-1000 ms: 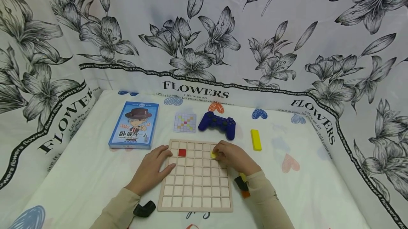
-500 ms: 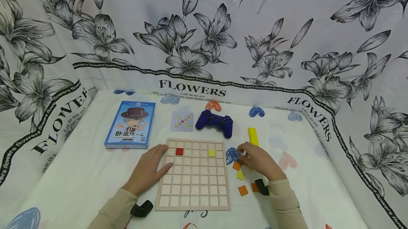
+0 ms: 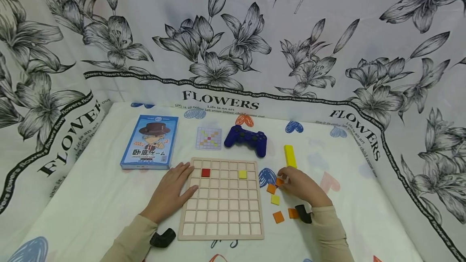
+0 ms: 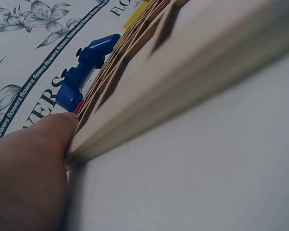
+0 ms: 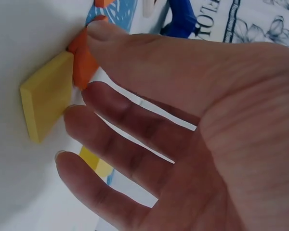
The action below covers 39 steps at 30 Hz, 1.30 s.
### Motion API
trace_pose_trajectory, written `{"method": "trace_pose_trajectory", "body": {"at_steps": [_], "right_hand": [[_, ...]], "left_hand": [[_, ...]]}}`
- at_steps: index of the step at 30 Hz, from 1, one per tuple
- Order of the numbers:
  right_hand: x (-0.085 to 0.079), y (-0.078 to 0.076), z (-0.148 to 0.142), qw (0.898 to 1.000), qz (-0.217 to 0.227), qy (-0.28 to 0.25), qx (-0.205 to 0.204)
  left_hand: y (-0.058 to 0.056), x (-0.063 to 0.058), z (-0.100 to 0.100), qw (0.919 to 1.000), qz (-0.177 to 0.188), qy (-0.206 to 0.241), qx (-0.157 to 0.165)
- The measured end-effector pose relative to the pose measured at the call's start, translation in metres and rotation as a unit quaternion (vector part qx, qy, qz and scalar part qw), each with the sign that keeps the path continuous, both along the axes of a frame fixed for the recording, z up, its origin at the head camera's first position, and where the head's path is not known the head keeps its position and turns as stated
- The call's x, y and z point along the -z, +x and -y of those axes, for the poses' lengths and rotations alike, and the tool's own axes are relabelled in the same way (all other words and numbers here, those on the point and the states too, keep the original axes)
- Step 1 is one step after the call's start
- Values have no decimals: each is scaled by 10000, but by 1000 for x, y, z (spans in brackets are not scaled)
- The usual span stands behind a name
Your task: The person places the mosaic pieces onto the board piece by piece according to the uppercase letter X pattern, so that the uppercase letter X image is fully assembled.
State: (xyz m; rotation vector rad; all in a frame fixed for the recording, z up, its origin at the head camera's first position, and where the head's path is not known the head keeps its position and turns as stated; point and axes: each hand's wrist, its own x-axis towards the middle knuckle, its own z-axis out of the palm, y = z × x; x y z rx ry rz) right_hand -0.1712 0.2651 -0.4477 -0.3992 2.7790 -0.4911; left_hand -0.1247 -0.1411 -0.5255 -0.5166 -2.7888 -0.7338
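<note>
My left hand (image 3: 171,192) rests along the left edge of a wooden grid board (image 3: 223,237), fingers extended and thumb over the rim. On the board sit a red square tile (image 3: 205,172) and a yellow square tile (image 3: 242,174), both in the second row. Right of the board, my right hand (image 3: 303,187) pinches an orange square tile (image 3: 279,182) between thumb and index finger, its other fingers loosely bent. Seen from the right wrist, the thumb lies against this orange tile (image 5: 83,62). A yellow tile (image 5: 48,96) is near the middle fingertip there.
Near the right hand lie a yellow tile (image 3: 275,200), loose orange tiles (image 3: 278,217) and a yellow bar (image 3: 289,156). Behind the board are a blue game controller (image 3: 246,139), a pattern card (image 3: 208,138) and a blue game box (image 3: 150,142). White floral cloth (image 3: 233,51) hangs behind.
My right hand let go of the yellow tile on the board, moved right off it, and took hold of an orange tile. My left hand stays at the board's edge.
</note>
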Motion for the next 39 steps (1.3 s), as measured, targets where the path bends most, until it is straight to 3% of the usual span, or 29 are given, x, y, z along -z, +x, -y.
{"method": "trace_pose_trajectory", "body": {"at_steps": [9, 19, 29, 39], "right_hand": [[2, 4, 5, 9998, 92, 107, 128], [-5, 1, 17, 9994, -212, 229, -143], [-33, -8, 66, 9927, -709, 194, -959], [-19, -8, 118, 9721, -888, -13, -2171]], "left_hand": [[2, 1, -1, 9999, -97, -20, 82], [4, -2, 0, 9999, -91, -31, 40], [1, -4, -1, 9999, 105, 29, 5], [2, -4, 1, 9999, 147, -62, -2]]}}
